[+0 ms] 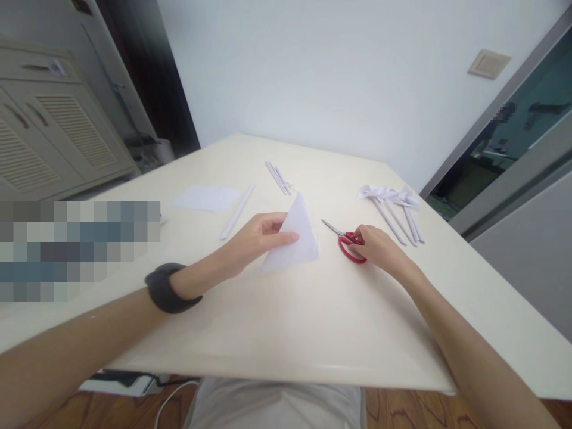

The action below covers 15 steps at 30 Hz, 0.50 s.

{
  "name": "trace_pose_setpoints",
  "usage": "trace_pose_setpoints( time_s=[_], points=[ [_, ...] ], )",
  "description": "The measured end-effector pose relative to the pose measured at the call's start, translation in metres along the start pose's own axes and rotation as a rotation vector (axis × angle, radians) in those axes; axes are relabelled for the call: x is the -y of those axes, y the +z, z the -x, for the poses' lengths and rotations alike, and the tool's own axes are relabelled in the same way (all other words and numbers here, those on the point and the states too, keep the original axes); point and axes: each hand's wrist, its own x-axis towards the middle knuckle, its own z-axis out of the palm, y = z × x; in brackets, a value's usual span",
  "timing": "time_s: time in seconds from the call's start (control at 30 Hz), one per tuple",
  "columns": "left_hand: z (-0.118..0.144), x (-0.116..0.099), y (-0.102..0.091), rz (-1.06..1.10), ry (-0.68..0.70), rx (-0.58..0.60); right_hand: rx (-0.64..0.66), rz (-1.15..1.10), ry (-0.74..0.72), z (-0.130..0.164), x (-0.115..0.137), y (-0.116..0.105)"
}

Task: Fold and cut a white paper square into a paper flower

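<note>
My left hand (263,235) pinches a folded triangular piece of white paper (298,238) between thumb and fingers, holding it up near the middle of the table. Its tip points away from me. To the right, my right hand (373,243) has its fingers on the red handles of a pair of scissors (346,241). The scissor blades point to the upper left, toward the paper but apart from it. Whether the scissors rest on the table or are slightly lifted, I cannot tell.
White paper sheets (205,198) lie left on the cream table (286,333), beside a long rolled paper strip (238,213). Several thin paper sticks (277,177) lie farther back. At right are paper tubes with folded white paper tops (388,199). A white wall (304,77) stands behind the table.
</note>
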Motion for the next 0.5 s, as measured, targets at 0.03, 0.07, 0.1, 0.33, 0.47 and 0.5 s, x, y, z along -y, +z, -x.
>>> trace_pose_setpoints(
  time_s=[0.03,0.07,0.1,0.33,0.47,0.5],
  points=[
    [0.001,0.000,0.000,0.011,-0.012,0.003,0.002,-0.005,0.007,0.000,0.000,0.000],
    [0.001,-0.001,0.000,0.018,-0.024,0.004,0.005,-0.013,0.012,0.000,0.000,-0.001],
    [0.002,-0.001,0.000,0.022,-0.035,0.002,0.010,-0.024,0.014,0.000,0.001,-0.001],
    [0.004,0.000,0.001,-0.005,-0.097,-0.009,0.073,-0.251,-0.048,0.006,0.014,-0.005],
    [0.002,0.000,0.001,-0.023,-0.035,-0.026,0.095,-0.484,-0.082,0.012,0.024,-0.007],
    [0.002,0.000,0.001,-0.015,-0.011,-0.024,0.124,-0.525,-0.095,0.013,0.026,-0.008]
  ],
)
